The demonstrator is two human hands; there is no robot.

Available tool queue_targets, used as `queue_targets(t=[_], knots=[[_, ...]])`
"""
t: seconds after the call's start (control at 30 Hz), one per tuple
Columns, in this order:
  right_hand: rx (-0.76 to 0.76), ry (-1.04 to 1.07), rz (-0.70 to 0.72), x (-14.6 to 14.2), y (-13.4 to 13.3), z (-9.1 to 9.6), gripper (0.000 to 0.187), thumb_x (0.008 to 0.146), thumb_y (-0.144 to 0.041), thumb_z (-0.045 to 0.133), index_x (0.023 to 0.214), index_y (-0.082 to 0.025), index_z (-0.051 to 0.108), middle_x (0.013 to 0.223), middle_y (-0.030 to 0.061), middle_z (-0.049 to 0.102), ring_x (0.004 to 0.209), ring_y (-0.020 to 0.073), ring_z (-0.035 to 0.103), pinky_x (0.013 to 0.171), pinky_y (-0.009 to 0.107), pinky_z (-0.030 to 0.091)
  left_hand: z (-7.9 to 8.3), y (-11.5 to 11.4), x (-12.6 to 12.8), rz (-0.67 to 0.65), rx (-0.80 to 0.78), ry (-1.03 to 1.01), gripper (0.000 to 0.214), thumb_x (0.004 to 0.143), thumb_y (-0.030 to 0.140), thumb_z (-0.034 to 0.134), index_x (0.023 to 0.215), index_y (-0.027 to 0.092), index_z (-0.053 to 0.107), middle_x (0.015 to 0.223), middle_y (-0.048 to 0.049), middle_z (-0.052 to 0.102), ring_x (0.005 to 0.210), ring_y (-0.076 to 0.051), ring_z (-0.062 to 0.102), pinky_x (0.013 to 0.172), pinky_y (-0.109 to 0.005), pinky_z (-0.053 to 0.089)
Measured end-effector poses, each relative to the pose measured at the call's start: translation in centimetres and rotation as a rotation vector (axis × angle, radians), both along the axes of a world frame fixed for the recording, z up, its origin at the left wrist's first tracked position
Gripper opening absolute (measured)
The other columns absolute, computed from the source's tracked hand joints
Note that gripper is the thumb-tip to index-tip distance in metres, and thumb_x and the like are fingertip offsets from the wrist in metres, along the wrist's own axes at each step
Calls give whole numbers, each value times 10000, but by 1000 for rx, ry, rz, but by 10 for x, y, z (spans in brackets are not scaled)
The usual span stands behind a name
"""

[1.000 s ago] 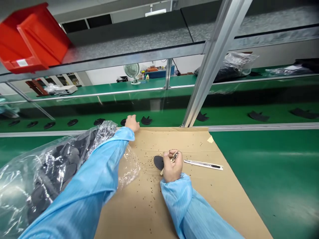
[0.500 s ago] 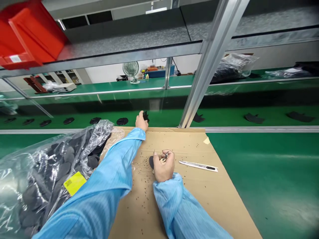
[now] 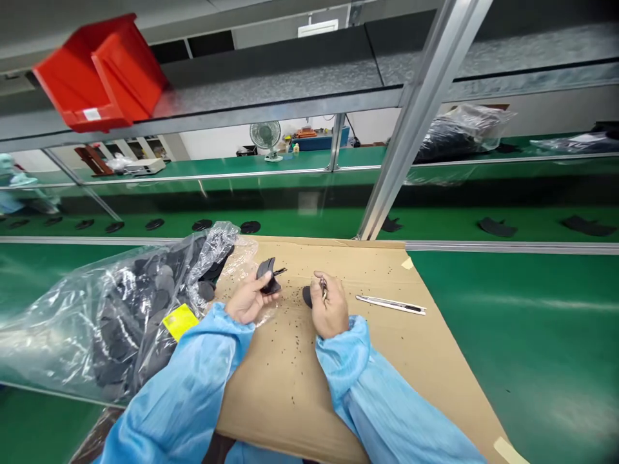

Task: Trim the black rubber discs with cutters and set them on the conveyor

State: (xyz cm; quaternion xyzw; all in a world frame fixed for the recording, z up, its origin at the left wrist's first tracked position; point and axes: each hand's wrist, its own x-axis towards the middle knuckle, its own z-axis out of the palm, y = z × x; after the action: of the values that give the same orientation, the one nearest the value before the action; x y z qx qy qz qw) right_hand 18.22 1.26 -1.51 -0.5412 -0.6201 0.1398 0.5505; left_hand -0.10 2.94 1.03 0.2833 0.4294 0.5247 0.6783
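Observation:
My left hand (image 3: 249,298) is closed on a curved black plastic piece (image 3: 266,276), thumb on top, held over the left part of a brown cardboard sheet (image 3: 387,367). A thin prong juts from the piece to the right. Over the middle of the sheet, my right hand (image 3: 330,306) grips a small metal-tipped tool (image 3: 324,289), mostly hidden by the fingers. A round black disc (image 3: 307,296) shows at that hand's left side, partly covered; whether it is held or lying there I cannot tell. Right of this hand lies a box cutter (image 3: 391,305).
Tiny dark scraps dot the cardboard. A clear bag (image 3: 145,303) of black discs with a yellow label (image 3: 180,321) lies at left. Black discs (image 3: 250,227) and curved pieces (image 3: 497,227) line the green strip behind. A metal post (image 3: 411,122) rises there; a red bin (image 3: 104,77) sits on the shelf.
My left hand has come back from the green strip to above the cardboard, bringing the black plastic piece. My right hand keeps its grip on the tool. The view has shifted slightly left.

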Motion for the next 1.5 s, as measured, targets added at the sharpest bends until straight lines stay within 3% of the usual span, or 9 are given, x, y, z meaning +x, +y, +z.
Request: queue_targets(t=[0.17,0.27,0.37,0.67,0.9,1.17,1.37,1.5], knots=[[0,-323,125,-6,-16,14,525,806,-291,529,1292,-134,404,1010,136,526,932,278,494,834,454,431,-18,-13,-5,26,-12,-199,315,709,216,709,970,174,537,697,-6,552,540,-70,506,465,-161,382],[10,-505,225,-10,-15,10,516,848,-237,462,1342,-125,365,1064,148,552,951,285,501,842,447,424,-18,-14,-5,-7,13,-231,317,696,208,714,955,151,539,654,-2,533,517,-65,473,451,-161,348],[32,-570,243,-11,-11,3,443,878,-280,464,1293,-129,431,1077,139,587,954,281,522,838,428,429,-17,-15,-4,-6,27,-226,315,691,202,716,939,158,527,645,1,532,519,-73,477,448,-168,340],[104,-571,219,-10,-11,1,334,890,-352,504,1165,-170,555,997,109,634,902,250,565,793,383,443,-19,-20,-4,-43,4,-205,365,708,226,705,1021,173,526,649,1,539,516,-73,485,468,-181,353],[80,-603,241,-9,-11,2,286,900,-295,482,1146,-171,560,927,101,629,877,240,560,785,367,443,-20,-21,-2,-33,-4,-254,284,708,211,702,916,164,514,634,7,522,497,-71,470,464,-187,336],[24,-601,264,-10,-14,8,274,850,-170,462,1095,-182,586,854,72,608,792,214,555,747,323,444,-23,-23,3,8,29,-345,351,714,168,700,1015,184,521,689,17,508,576,-81,503,523,-206,406],[-26,-523,266,-12,-14,3,295,841,-173,473,1119,-185,571,854,63,615,798,205,575,737,301,460,-22,-24,2,12,66,-232,388,713,231,717,1031,202,497,705,4,549,651,-147,598,585,-269,490],[-63,-402,247,-11,-13,1,256,867,-223,479,1105,-183,565,895,65,610,839,200,575,774,301,466,-20,-20,0,51,117,-195,428,721,240,718,1084,233,492,791,6,570,595,-93,567,475,-177,429]])
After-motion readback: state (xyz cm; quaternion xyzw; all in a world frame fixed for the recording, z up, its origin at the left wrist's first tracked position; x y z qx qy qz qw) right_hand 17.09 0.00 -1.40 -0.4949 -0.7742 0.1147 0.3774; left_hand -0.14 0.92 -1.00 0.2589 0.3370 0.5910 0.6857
